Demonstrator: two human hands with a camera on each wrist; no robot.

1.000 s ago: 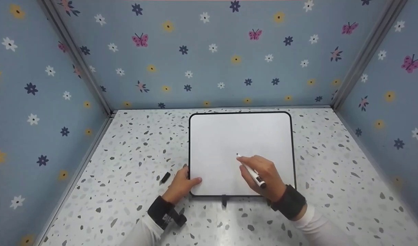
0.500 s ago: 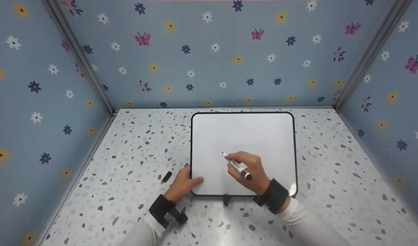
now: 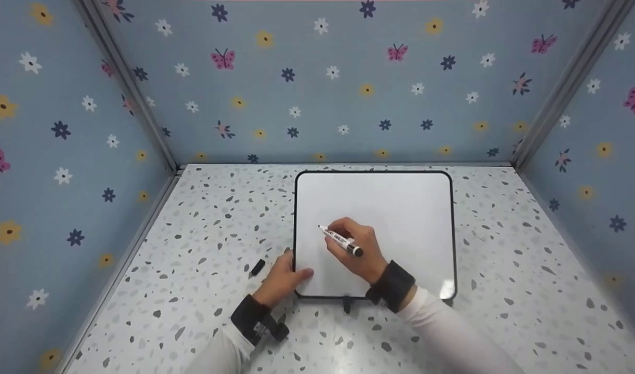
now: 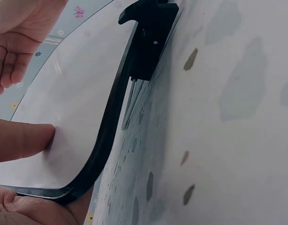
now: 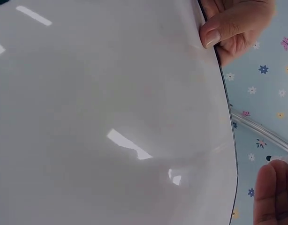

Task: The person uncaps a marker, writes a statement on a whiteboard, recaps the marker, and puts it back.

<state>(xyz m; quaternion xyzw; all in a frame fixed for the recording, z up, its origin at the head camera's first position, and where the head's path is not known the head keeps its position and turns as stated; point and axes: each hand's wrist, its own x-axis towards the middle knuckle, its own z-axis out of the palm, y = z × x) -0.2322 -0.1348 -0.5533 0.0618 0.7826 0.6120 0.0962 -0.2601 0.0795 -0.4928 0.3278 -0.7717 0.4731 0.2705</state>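
A white dry-erase board (image 3: 395, 202) with a black frame is on the speckled table, its face showing no marks. My left hand (image 3: 283, 278) grips the board's lower left edge, thumb (image 4: 26, 139) on the white face and other fingers behind the frame. Over the left half of the board, my right hand (image 3: 361, 252) pinches a white marker (image 3: 340, 240) with a black end. The bare tip points up and left; whether it touches the board cannot be told. Left of the left hand lies a small black marker cap (image 3: 257, 267).
A black bracket (image 4: 153, 42) sits at the board's bottom edge, also seen as a dark tab (image 3: 347, 305) from above. The speckled tabletop (image 3: 208, 223) spreads around the board. Blue flowered walls (image 3: 343, 98) close the back and sides, joined by grey corner strips.
My right hand has moved left and slightly up across the board with the marker. The left hand keeps its hold on the edge. The whole view has shifted a little.
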